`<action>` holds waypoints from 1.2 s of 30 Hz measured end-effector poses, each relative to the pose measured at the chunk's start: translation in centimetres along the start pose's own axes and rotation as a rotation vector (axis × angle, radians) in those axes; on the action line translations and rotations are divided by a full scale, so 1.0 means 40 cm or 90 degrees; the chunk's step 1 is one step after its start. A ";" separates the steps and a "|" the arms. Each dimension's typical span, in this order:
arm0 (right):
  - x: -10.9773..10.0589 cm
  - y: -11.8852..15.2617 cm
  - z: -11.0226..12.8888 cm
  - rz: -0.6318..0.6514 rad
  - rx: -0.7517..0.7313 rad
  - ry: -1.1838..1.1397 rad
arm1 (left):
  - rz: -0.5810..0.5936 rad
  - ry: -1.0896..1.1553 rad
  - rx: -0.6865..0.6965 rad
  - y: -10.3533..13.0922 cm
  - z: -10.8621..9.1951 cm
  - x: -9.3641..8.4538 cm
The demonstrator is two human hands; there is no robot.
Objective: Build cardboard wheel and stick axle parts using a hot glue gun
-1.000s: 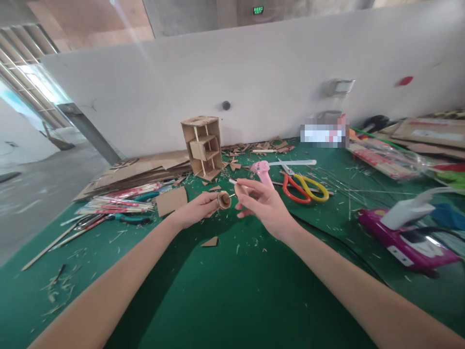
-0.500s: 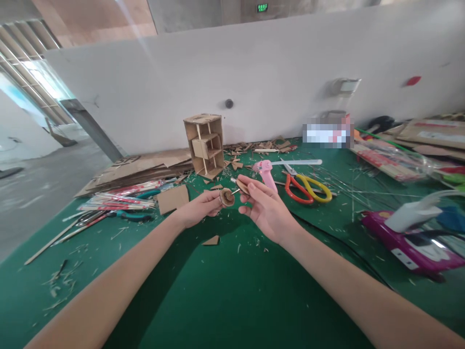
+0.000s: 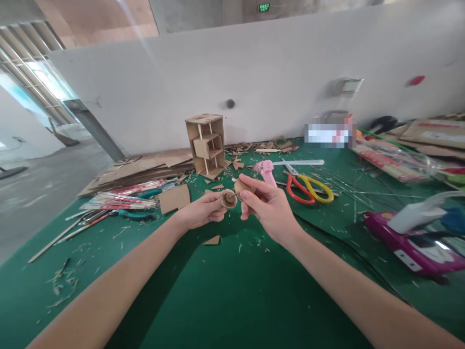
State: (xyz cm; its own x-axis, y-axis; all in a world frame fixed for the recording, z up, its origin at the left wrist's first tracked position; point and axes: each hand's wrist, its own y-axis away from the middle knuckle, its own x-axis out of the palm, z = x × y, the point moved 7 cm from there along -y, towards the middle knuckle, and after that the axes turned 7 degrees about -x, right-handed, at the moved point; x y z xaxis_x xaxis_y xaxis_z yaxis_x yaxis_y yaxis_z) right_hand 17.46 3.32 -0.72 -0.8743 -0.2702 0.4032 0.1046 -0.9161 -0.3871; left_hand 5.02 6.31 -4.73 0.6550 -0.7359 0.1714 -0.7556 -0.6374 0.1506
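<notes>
The left hand pinches a small round cardboard cup between thumb and fingers, with the open mouth facing the camera. The right hand grips a cardboard disc between thumb and forefinger, the remaining fingers curled loosely below. Both parts are held above the green tabletop, near the middle of the view.

Change of position: half a second ago, a length of thin rod shows in a gap between cup and disc, and the disc is seen nearly edge-on. At present the disc sits just beside the rim of the cup, its face turned more toward the camera, and the gap is largely gone. A short pale tip projects past the upper edge of the disc. Whether it belongs to the same rod cannot be determined. The closer spacing suggests that the two parts are being fitted or checked against each other; contact at the rim cannot be confirmed.

Surrounding items: a tiered cardboard frame stands upright behind the hands. A pink glue gun lies beyond the right hand, with a translucent glue stick extending from it; scissors with red and yellow handles lie just beside it. A rectangular cardboard piece lies near the left wrist, and teal-handled pliers lie farther left. A small cardboard offcut lies on the tabletop, nearer the camera than the cup.
</notes>
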 end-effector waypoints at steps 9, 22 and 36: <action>0.004 0.000 -0.015 -0.001 -0.009 0.009 | 0.008 0.048 -0.043 -0.004 0.023 -0.025; -0.016 0.006 -0.035 -0.081 0.038 -0.025 | -0.089 -0.002 0.039 0.000 0.004 -0.017; -0.006 0.014 -0.035 -0.012 0.049 -0.019 | -0.020 0.041 -0.020 0.005 0.022 -0.027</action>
State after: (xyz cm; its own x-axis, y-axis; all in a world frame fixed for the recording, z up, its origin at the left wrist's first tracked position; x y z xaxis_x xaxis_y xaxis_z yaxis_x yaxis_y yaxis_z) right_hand 17.08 3.29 -2.19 -0.8620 -0.2608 0.4346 0.1260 -0.9408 -0.3147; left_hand 4.15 6.79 -5.75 0.6775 -0.6992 0.2283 -0.7353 -0.6517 0.1864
